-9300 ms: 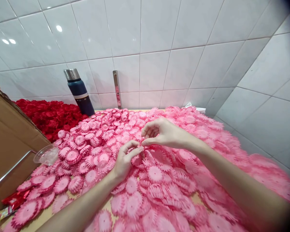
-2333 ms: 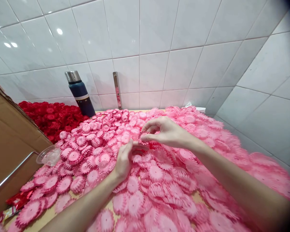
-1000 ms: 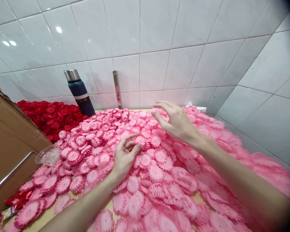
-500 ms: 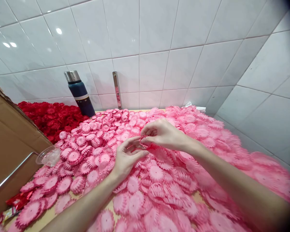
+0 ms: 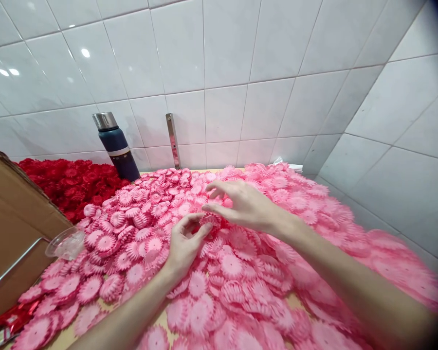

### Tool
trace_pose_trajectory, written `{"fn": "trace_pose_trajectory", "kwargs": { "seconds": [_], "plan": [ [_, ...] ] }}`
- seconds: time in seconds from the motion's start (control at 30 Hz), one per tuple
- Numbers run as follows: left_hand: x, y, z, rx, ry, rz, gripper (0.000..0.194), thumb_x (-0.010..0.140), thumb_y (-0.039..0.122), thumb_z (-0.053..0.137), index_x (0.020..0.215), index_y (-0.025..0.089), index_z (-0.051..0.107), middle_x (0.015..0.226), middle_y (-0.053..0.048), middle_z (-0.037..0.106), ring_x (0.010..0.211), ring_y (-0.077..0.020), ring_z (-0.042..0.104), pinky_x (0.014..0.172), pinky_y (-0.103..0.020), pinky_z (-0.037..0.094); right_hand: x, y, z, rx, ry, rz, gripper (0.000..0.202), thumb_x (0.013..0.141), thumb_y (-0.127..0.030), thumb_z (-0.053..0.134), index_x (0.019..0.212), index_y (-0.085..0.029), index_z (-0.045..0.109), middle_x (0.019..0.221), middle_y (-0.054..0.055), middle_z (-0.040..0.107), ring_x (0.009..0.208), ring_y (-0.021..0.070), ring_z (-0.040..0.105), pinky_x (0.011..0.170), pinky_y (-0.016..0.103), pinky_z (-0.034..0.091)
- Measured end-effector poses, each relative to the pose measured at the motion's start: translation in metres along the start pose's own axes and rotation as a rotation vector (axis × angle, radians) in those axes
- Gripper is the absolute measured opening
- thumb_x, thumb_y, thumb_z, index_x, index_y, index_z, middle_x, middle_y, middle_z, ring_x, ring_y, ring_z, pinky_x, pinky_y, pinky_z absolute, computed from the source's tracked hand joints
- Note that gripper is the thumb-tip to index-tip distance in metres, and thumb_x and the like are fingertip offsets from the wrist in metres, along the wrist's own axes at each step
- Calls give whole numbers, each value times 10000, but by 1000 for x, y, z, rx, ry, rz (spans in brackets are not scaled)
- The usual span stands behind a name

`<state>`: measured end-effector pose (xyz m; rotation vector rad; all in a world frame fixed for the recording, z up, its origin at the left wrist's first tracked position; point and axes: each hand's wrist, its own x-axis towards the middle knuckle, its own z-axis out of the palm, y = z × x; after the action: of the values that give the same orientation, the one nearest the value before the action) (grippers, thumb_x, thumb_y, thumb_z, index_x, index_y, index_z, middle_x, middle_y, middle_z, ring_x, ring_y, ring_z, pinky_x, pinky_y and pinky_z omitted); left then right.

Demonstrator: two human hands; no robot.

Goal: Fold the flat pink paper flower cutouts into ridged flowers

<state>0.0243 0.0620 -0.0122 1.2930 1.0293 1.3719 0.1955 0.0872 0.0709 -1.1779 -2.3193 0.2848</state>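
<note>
My left hand (image 5: 185, 240) pinches a small pink artificial flower petal piece (image 5: 210, 219) with a crimped edge between thumb and fingers. Just above and to the right, my right hand (image 5: 237, 204) is open, its thumb and fingers apart, with nothing visible in it. Both hands are over a wide heap of pink petal pieces (image 5: 231, 265). These are round, with frilled rims and small holes at the centre; many lie in nested stacks.
A pile of red petal pieces (image 5: 83, 177) lies at the back left beside a dark blue bottle (image 5: 118, 153). On the left stand a cardboard box (image 5: 18, 214) and a clear plastic bowl (image 5: 63, 243). Red wrappers (image 5: 16, 313) are at the front left; a tiled wall (image 5: 224, 116) rises behind.
My right hand has opened and drawn slightly away from the petal piece. My left thumb and fingers have closed on it. The view has shifted a little.
</note>
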Motion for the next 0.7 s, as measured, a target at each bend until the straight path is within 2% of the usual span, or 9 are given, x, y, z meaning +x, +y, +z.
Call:
{"fn": "trace_pose_trajectory", "kwargs": {
  "seconds": [0.07, 0.1, 0.2, 0.27, 0.4, 0.5, 0.6, 0.63, 0.7],
  "plan": [
    [0, 0, 0, 24, 6, 3, 266, 705, 281, 742, 931, 162, 667, 901, -49, 667, 833, -166, 616, 780, -287, 507, -4, 8, -8, -195, 73, 78, 542, 835, -578, 508, 1208, -188, 567, 1164, 154, 628, 1101, 339, 550, 916, 530, 411],
    [0, 0, 0, 33, 10, 6, 269, 704, 283, 743, 934, 164, 668, 894, -45, 664, 831, -164, 613, 782, -284, 505, -7, 14, -10, -274, 50, 138, 631, 793, -633, 525, 1264, -214, 536, 1266, 163, 565, 1190, 391, 481, 953, 596, 361],
    [1, 0, 1, 37, 3, 5, 271, 702, 285, 745, 931, 161, 671, 879, -41, 659, 828, -160, 606, 783, -278, 500, -13, 31, -5, -309, -219, 413, 947, 642, -770, 558, 1410, -246, 383, 1488, 191, 298, 1321, 514, 253, 951, 695, 311],
    [1, 0, 2, 23, -14, -2, 275, 705, 287, 742, 937, 158, 670, 885, -45, 661, 827, -159, 606, 775, -275, 500, -12, 39, 4, -280, -350, 483, 956, 684, -791, 476, 1452, -246, 304, 1536, 175, 181, 1361, 503, 141, 1000, 705, 231],
    [1, -2, 2, -4, -34, 1, 290, 710, 294, 739, 959, 159, 674, 904, -49, 671, 835, -157, 610, 776, -267, 499, 6, 47, 24, -254, -332, 483, 861, 792, -757, 327, 1486, -269, 177, 1566, 142, 33, 1392, 452, 12, 1025, 705, 152],
    [1, -2, 1, -14, -42, -23, 323, 692, 300, 752, 975, 163, 680, 917, -53, 683, 824, -161, 621, 747, -259, 505, 27, 56, 34, -258, -325, 470, 841, 812, -725, 354, 1479, -232, 214, 1562, 157, 46, 1391, 454, 31, 1042, 673, 168],
    [1, -2, 2, -24, -42, -47, 345, 674, 304, 764, 978, 161, 684, 905, -54, 687, 790, -155, 623, 699, -247, 513, 49, 70, 43, -275, -308, 489, 748, 861, -615, 422, 1452, -177, 285, 1536, 206, 144, 1378, 467, 128, 1032, 647, 241],
    [1, -1, 2, -28, -37, -47, 348, 669, 302, 768, 975, 159, 686, 888, -51, 686, 778, -150, 622, 691, -244, 515, 56, 74, 46, -285, -295, 498, 683, 879, -548, 460, 1429, -167, 325, 1509, 217, 216, 1363, 445, 211, 1029, 619, 279],
    [0, -1, 3, -44, -28, -48, 355, 658, 299, 776, 971, 158, 688, 845, -42, 683, 748, -144, 621, 670, -240, 520, 69, 83, 50, -303, -261, 513, 500, 902, -413, 517, 1333, -170, 443, 1387, 175, 421, 1235, 333, 449, 974, 529, 402]
  ]
}}
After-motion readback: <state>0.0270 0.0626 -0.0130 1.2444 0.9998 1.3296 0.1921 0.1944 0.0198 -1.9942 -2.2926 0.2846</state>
